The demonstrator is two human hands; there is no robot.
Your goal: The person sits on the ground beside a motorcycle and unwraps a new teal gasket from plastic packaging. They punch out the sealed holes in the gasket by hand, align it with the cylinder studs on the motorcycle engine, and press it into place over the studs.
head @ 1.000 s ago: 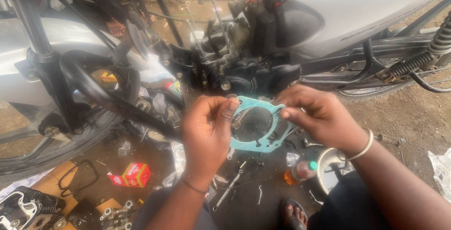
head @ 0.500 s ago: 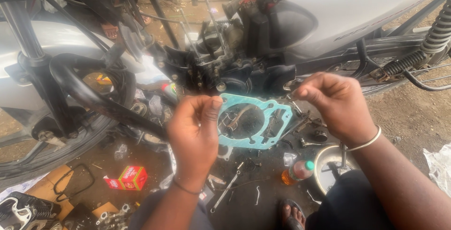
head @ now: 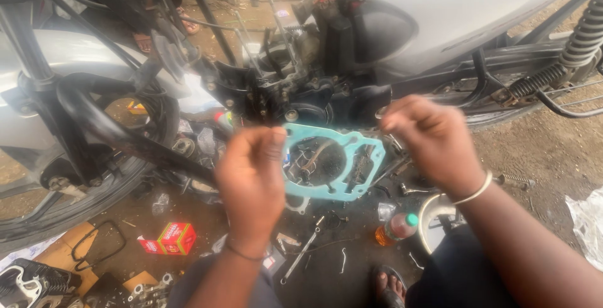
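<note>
While both hands hold it up before the stripped engine (head: 295,94), the gasket (head: 330,160) hangs between them, a thin teal sheet with one large round bore. Its long axis runs from one grip to the other, roughly level, rising slightly toward the left hand (head: 251,176). That hand pinches the gasket's near-left edge between thumb and fingertips; the right hand (head: 433,141) pinches the far-right corner, fingers pressed together on it. Neither hand is nearer: each touches one end. The sheet's flat face tilts up toward the camera, its top edge just short of the engine's studs, with loose tools on the ground (head: 540,151) below.
</note>
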